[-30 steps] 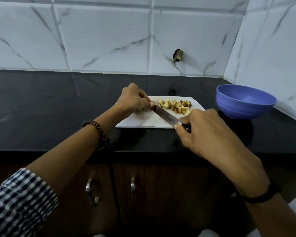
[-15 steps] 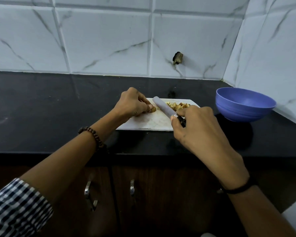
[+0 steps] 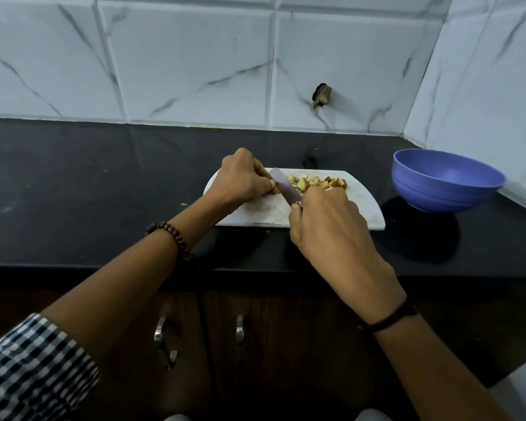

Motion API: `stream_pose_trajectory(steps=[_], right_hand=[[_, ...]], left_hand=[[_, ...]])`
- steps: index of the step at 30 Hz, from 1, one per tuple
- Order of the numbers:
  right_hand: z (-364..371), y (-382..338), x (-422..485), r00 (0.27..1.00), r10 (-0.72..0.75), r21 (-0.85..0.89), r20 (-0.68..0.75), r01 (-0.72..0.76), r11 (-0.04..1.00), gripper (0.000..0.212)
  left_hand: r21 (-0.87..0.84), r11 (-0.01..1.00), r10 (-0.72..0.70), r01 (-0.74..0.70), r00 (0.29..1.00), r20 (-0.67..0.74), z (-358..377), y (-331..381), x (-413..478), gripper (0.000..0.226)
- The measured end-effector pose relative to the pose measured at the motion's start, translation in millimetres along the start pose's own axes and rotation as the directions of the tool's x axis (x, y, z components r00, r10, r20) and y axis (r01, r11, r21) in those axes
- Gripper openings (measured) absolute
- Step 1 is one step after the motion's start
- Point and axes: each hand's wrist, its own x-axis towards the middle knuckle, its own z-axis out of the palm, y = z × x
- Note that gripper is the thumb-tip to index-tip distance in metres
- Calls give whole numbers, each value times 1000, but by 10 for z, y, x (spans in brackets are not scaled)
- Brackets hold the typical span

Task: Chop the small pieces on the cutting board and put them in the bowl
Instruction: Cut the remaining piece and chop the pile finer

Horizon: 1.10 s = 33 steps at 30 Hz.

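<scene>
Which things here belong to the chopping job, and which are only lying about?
For the job: knife, in the right hand; small pieces, one pinched by the left hand; cutting board; bowl.
Only there: bead bracelet; cabinet handles; dark stub on the wall.

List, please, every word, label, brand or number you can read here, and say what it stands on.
None can be read: the cutting board, knife, pieces, bowl, wall tiles and cabinet doors show no words, labels or numbers.
</scene>
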Motion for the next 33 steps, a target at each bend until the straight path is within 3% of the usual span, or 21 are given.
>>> stream_pose_trajectory(steps=[7, 17, 28, 33], right_hand=[[-50, -39, -117, 983, 4, -51, 183, 6, 999, 25], [-226, 21, -287, 969, 4, -101, 247, 21, 995, 23], [-346, 115, -266, 999, 13, -66, -29, -15, 998, 32], [-158, -36, -135, 998, -30, -21, 61, 32, 999, 31]], left_hand=[[64, 998, 24, -23, 1000, -15, 22, 12, -3, 9], [132, 990, 62, -57, 998, -31, 66, 27, -37, 12], [203, 979, 20, -4, 997, -76, -38, -96, 6, 8], [189, 982, -1, 24, 993, -121, -180, -161, -34, 10]])
